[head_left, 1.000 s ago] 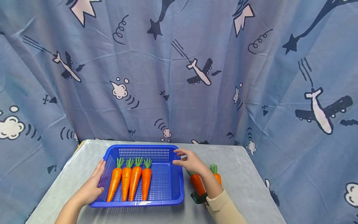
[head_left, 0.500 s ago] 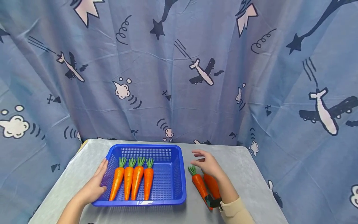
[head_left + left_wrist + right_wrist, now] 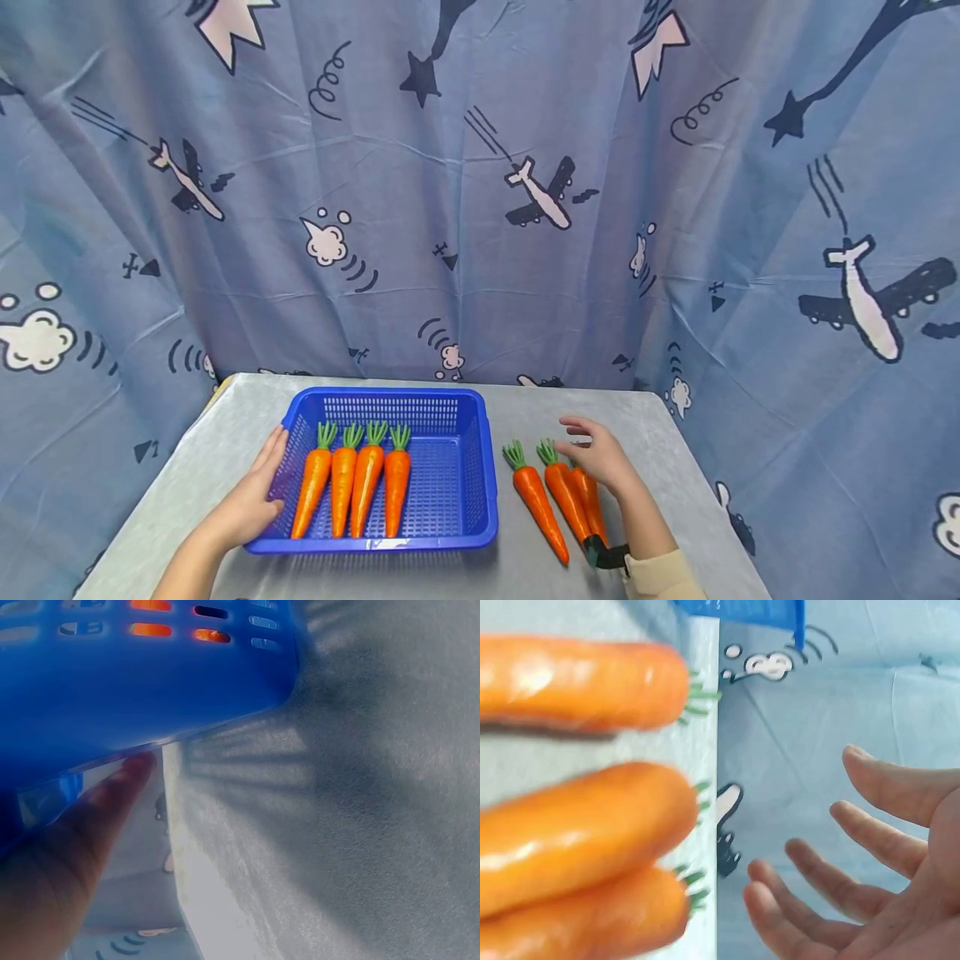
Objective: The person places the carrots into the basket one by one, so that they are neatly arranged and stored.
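Observation:
My left hand (image 3: 251, 500) lies along the left side of a blue plastic basket (image 3: 371, 546), its fingers straight against the wall. In the left wrist view one digit (image 3: 112, 802) reaches under the basket's rim. Several orange carrots (image 3: 342, 492) with green tops lie side by side in the basket's left half. Three more carrots are on the table to the right: one apart (image 3: 542, 512), one in the middle (image 3: 567, 500), and a third (image 3: 590, 504) partly behind my right wrist. Above their tops hovers my right hand (image 3: 600, 454), fingers spread and holding nothing.
The grey table (image 3: 517, 575) carries the basket and the loose carrots. A blue curtain (image 3: 420, 208) printed with planes hangs behind the table and along both sides. A dark strap (image 3: 603, 554) sits around my right wrist.
My right hand has moved right, from the basket's right rim to over the loose carrots, uncovering the leftmost ones. The left hand stays at the basket, and the carrots have not moved.

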`<state>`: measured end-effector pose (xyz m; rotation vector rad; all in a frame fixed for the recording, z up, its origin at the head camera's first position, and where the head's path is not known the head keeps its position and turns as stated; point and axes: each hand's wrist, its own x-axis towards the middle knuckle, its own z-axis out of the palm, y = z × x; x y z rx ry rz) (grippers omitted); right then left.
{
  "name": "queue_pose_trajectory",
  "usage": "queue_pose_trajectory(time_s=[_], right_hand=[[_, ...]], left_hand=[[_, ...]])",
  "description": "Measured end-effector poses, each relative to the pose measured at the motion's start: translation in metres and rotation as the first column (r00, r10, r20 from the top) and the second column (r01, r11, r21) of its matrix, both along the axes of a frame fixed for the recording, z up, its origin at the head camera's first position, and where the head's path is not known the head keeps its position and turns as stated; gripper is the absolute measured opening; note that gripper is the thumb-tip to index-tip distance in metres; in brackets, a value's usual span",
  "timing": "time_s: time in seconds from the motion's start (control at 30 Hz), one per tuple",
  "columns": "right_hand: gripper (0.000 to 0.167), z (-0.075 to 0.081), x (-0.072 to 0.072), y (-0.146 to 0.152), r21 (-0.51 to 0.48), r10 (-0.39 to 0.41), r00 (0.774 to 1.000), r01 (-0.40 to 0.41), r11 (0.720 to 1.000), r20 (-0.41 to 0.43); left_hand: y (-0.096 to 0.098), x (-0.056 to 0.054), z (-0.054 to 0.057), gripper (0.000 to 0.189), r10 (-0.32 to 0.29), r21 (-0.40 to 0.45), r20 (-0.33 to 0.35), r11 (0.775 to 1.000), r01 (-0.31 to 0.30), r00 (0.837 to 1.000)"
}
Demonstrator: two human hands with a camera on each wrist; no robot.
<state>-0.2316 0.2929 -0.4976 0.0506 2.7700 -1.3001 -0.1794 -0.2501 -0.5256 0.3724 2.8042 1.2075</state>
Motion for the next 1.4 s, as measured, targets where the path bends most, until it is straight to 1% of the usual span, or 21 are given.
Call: queue_pose_trajectory(time_s=[0.2, 0.37, 0.5, 0.63, 0.7, 0.83, 0.93, 1.03, 1.2, 1.33, 1.4], right_hand=[[0.051, -0.015, 0.006, 0.021, 0.043, -0.058, 0.998, 0.056, 0.997, 0.038], [0.052, -0.034, 0.011, 0.036, 0.037, -0.058, 0.996, 0.055, 0.998, 0.067], [0.052, -0.048, 0.016, 0.043, 0.016, -0.065, 0.99, 0.063, 0.998, 0.126], [0.048, -0.054, 0.017, 0.041, 0.0, -0.074, 0.981, 0.076, 0.997, 0.179], [0.045, -0.055, 0.017, 0.041, -0.004, -0.073, 0.979, 0.075, 0.997, 0.189], [0.043, -0.056, 0.017, 0.04, -0.011, -0.047, 0.979, 0.05, 0.999, 0.197], [0.045, -0.056, 0.017, 0.04, -0.001, -0.022, 0.98, 0.023, 1.0, 0.197], [0.044, -0.053, 0.018, 0.041, 0.009, -0.025, 0.982, 0.024, 1.0, 0.187], [0.044, -0.039, 0.018, 0.039, 0.022, -0.041, 0.992, 0.038, 0.999, 0.122], [0.047, -0.025, 0.013, 0.035, 0.032, -0.037, 0.997, 0.034, 0.999, 0.066], [0.048, -0.019, 0.011, 0.033, 0.03, -0.031, 0.998, 0.029, 0.999, 0.053]], left_hand=[[-0.001, 0.002, -0.001, 0.104, 0.002, 0.024, 0.003, 1.0, -0.002, 1.0], [0.0, 0.003, 0.0, 0.103, -0.003, 0.035, -0.014, 0.999, 0.003, 1.0], [0.0, 0.002, -0.001, 0.103, -0.009, 0.03, -0.024, 0.999, 0.01, 1.0], [0.0, 0.001, -0.001, 0.104, -0.007, 0.031, -0.02, 1.0, 0.007, 1.0], [0.0, 0.002, -0.001, 0.103, -0.005, 0.032, -0.028, 0.999, 0.006, 1.0], [-0.001, 0.003, -0.002, 0.103, -0.002, 0.034, -0.034, 0.999, 0.003, 0.999], [-0.001, 0.002, -0.002, 0.103, 0.002, 0.033, -0.027, 0.999, -0.001, 1.0], [0.0, 0.0, -0.001, 0.103, 0.004, 0.022, -0.012, 1.0, -0.004, 1.0], [0.0, 0.0, 0.0, 0.102, -0.002, 0.016, -0.008, 1.0, 0.003, 1.0], [0.0, 0.0, 0.0, 0.102, 0.001, 0.023, -0.005, 1.0, -0.001, 1.0], [0.0, 0.0, 0.0, 0.103, 0.005, 0.022, -0.003, 1.0, -0.005, 1.0]])
